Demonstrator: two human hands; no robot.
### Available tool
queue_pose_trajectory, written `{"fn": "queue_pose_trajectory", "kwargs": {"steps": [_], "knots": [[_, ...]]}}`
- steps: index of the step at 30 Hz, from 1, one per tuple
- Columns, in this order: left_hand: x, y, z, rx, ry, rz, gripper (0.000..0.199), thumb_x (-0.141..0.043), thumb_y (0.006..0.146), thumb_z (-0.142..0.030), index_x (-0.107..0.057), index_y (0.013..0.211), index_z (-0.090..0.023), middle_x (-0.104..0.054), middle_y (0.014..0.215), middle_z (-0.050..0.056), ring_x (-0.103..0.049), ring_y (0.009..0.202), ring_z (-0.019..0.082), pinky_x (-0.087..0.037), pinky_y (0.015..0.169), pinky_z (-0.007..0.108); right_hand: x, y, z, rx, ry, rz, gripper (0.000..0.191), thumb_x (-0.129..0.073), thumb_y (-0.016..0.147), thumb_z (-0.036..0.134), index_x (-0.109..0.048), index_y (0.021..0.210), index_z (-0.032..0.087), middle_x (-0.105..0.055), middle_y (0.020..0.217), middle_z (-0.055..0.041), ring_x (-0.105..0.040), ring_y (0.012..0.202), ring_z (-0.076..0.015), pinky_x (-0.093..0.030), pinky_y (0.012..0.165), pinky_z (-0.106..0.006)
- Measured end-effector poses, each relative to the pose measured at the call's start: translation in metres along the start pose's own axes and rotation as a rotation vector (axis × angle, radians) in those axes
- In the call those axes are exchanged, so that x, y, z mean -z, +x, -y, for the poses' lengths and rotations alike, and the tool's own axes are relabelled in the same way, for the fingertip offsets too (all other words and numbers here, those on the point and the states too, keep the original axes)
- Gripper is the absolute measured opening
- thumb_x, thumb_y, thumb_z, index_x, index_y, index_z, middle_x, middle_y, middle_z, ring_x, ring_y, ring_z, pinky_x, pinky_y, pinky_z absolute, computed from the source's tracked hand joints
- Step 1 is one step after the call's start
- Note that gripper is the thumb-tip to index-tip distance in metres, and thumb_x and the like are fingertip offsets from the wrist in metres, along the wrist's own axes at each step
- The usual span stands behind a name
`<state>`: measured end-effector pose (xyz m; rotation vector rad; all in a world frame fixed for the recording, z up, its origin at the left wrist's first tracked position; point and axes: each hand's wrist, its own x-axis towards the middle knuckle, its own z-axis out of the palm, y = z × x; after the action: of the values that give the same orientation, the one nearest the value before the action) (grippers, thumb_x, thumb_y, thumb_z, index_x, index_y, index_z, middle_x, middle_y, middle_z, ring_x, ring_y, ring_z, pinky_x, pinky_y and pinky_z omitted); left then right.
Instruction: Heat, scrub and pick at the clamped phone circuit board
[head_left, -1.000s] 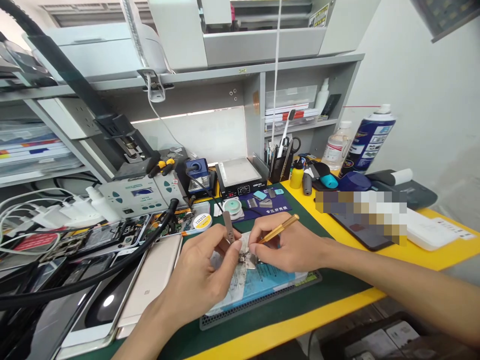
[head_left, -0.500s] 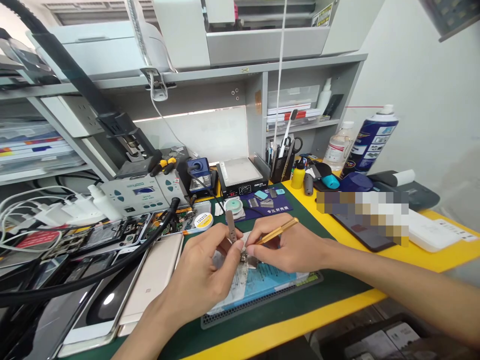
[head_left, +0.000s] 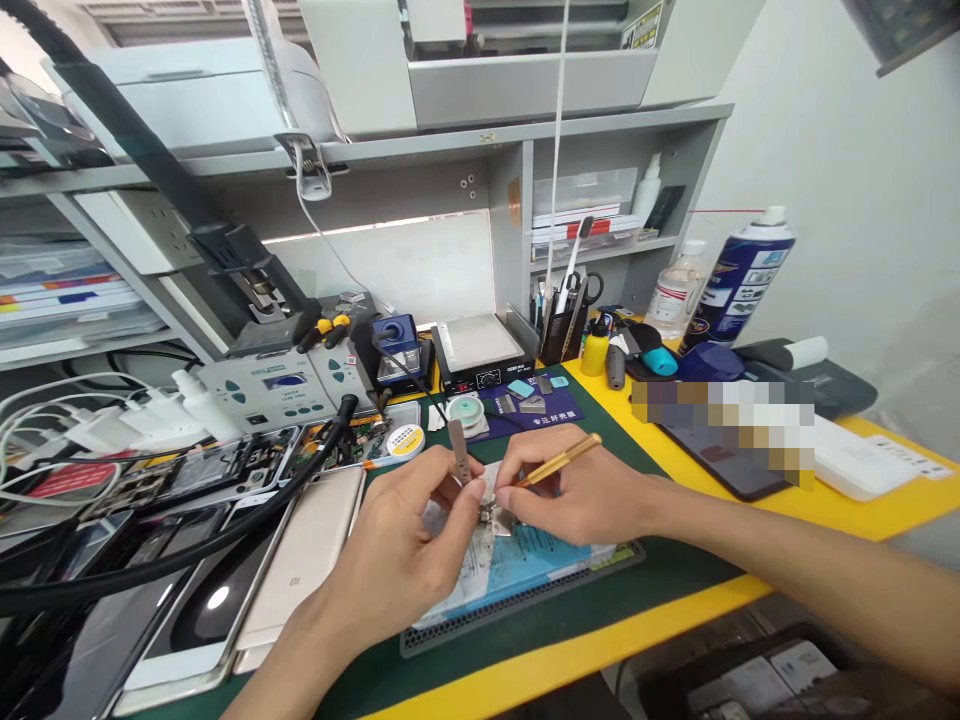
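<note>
My left hand [head_left: 416,545] is closed round a flat grey metal tool [head_left: 458,452], which sticks up between thumb and fingers. In my right hand [head_left: 574,490] is a gold pen-like tool [head_left: 564,459], held slanted with its tip hidden by the fingers. Both hands' fingertips nearly meet over a small metallic part [head_left: 487,514], too small to make out. Beneath lies a blue and white pad [head_left: 525,565] on the green mat [head_left: 675,560].
Phones [head_left: 300,560] lie at the left under a thick black cable [head_left: 247,535]. Behind the hands are a round tub [head_left: 466,411] and a hot plate [head_left: 480,345]. A spray can [head_left: 739,285] and a bottle [head_left: 675,290] stand at the back right.
The gold tool and the fingers of my right hand have shifted very slightly. Both hands keep their grips, and the view has moved a little.
</note>
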<state>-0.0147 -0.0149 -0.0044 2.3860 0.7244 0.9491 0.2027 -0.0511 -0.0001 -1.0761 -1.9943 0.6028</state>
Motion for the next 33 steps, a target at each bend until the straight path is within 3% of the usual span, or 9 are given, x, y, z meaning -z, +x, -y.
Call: {"fn": "queue_pose_trajectory", "kwargs": {"steps": [11, 24, 33], "knots": [[-0.0001, 0.0004, 0.0008, 0.004, 0.011, 0.009, 0.008, -0.059, 0.1, -0.024, -0.066, 0.101, -0.021, -0.07, 0.086, -0.002, -0.063, 0.069, 0.011, -0.049, 0.063, 0.021, -0.0004, -0.0012, -0.0019, -0.007, 0.014, -0.001, 0.009, -0.066, 0.082, 0.014, -0.07, 0.074, 0.015, -0.065, 0.066, -0.0009, -0.052, 0.055, -0.011, -0.038, 0.05, -0.022], [0.0004, 0.0, -0.0005, -0.01, 0.006, -0.003, 0.007, -0.059, 0.1, -0.023, -0.065, 0.1, -0.021, -0.07, 0.084, -0.003, -0.063, 0.068, 0.009, -0.049, 0.062, 0.018, -0.0013, -0.0006, -0.001, 0.013, 0.019, 0.013, 0.011, -0.069, 0.088, 0.019, -0.078, 0.084, 0.014, -0.073, 0.076, -0.0044, -0.058, 0.061, -0.0119, -0.041, 0.053, -0.021], [0.0, 0.0009, -0.0003, -0.018, 0.008, -0.012, 0.007, -0.059, 0.1, -0.022, -0.066, 0.1, -0.021, -0.07, 0.085, -0.004, -0.063, 0.068, 0.009, -0.049, 0.062, 0.017, -0.0011, -0.002, -0.0006, 0.034, 0.027, -0.002, 0.01, -0.068, 0.085, 0.014, -0.076, 0.079, 0.012, -0.071, 0.072, -0.0039, -0.056, 0.059, -0.0114, -0.04, 0.052, -0.021]]}}
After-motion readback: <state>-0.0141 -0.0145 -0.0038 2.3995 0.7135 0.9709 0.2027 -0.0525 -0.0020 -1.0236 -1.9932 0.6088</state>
